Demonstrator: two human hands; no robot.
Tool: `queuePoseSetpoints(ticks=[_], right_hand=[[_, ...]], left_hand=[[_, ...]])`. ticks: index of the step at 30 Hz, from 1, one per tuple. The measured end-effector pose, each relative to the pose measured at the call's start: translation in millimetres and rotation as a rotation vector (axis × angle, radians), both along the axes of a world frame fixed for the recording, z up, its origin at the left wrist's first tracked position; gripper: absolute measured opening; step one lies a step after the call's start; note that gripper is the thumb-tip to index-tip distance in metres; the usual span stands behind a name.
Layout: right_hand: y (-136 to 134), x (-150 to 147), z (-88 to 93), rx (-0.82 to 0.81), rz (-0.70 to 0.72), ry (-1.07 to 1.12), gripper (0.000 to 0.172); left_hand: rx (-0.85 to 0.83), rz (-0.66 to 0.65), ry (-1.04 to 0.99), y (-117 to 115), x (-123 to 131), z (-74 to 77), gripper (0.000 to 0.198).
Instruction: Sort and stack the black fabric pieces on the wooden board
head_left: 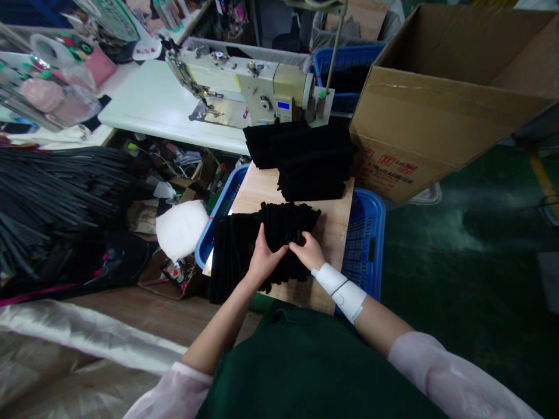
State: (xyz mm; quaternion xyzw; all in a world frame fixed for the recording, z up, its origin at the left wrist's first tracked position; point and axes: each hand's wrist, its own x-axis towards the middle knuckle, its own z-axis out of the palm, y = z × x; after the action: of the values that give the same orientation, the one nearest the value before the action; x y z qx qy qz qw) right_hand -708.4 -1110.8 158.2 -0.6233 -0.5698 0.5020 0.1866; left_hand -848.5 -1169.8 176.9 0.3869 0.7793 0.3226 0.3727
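While angling both forearms inward over one wooden board, holds two hands low and close together: left hand back-up, thumb and forefinger spread into a wide V; right hand turned in from the opposite side, thumb and forefinger bent nearer each other. Sets thumb tip almost against thumb tip, right on top of the black fabric on the near half of the board. Touches the fabric with the visible fingers of both hands; cannot tell about any firm grip, with the other fingers hidden. Counting now: two bunches of that fabric, side by side, too dark to number piece by piece. Just beyond, at the far end, at least two black stacks, one overlapping the other. Beneath the board, one blue basket, poking out left and right. Farther off, one sewing machine on one white worktop; to the right, one big open cardboard box. Around the right forearm, one white wrap, crossed by a thin dark line.
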Motion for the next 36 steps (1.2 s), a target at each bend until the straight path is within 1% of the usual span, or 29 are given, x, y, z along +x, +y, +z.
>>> queuePoseSetpoints(ticks=[2,3,4,6,7,8,9,10,12,13,15,17,20,23,24,27,31,33,34,36], right_hand=[[0,-2,-0.8,0.040,-0.004,-0.049,0.027],[0,-2,-2.2,0.057,-0.019,-0.053,0.028],[-1,-1,-4.1,0.073,-0.043,-0.038,0.033],[-4,5,-8.5,0.117,-0.108,0.025,0.050],[-5,9,-10.6,0.158,-0.140,0.060,0.057],[-7,14,-12.3,0.212,-0.165,0.086,0.061],[-8,20,-13.5,0.271,-0.175,0.098,0.059],[-9,25,-14.2,0.329,-0.161,0.094,0.052],[-9,33,-14.4,0.411,-0.075,0.057,0.029],[-8,35,-13.9,0.421,-0.021,0.033,0.023],[-6,36,-11.9,0.399,0.058,-0.007,0.027],[-4,31,-8.3,0.353,0.068,-0.033,0.028],[-1,21,0.3,0.290,0.054,-0.057,0.017],[-1,13,8.7,0.233,0.045,-0.071,0.032],[-1,12,10.4,0.219,0.043,-0.070,0.035],[0,14,11.1,0.190,0.044,-0.054,0.032],[2,21,7.1,0.194,0.038,-0.084,0.021],[3,22,6.7,0.202,0.035,-0.115,0.016],[3,22,7.2,0.201,0.032,-0.123,0.016],[3,21,9.4,0.198,0.024,-0.120,0.023]], left_hand=[[0.002,0.003,-0.006,0,0,0.7,0.105],[0.004,0.006,-0.011,0,-1,0.7,0.106],[0.006,0.009,-0.018,0,-1,0.4,0.106],[0.015,0.012,-0.031,-1,-2,-1.1,0.108],[0.021,0.011,-0.036,-1,-2,-2.2,0.108],[0.027,0.008,-0.037,-1,-3,-3.3,0.108],[0.032,0.002,-0.036,-2,-3,-4.5,0.108],[0.036,-0.005,-0.034,-2,-4,-5.5,0.108],[0.041,-0.010,-0.039,-3,-4,-6.8,0.106],[0.042,-0.010,-0.046,-3,-4,-7.1,0.105],[0.050,-0.007,-0.067,-3,-5,-6.9,0.100],[0.048,-0.009,-0.087,-2,-5,-5.3,0.095],[0.029,-0.011,-0.075,-2,-4,-0.9,0.093],[-0.001,-0.008,-0.065,-1,0,3.3,0.102],[-0.010,-0.008,-0.066,-1,1,3.8,0.105],[-0.002,-0.015,-0.059,-2,3,2.4,0.109],[0.029,-0.045,-0.064,-1,1,0.7,0.097],[0.011,-0.050,-0.039,-1,2,3.1,0.097],[-0.005,-0.049,-0.022,0,3,4.9,0.099],[-0.045,-0.049,0.002,1,6,9.0,0.102]])
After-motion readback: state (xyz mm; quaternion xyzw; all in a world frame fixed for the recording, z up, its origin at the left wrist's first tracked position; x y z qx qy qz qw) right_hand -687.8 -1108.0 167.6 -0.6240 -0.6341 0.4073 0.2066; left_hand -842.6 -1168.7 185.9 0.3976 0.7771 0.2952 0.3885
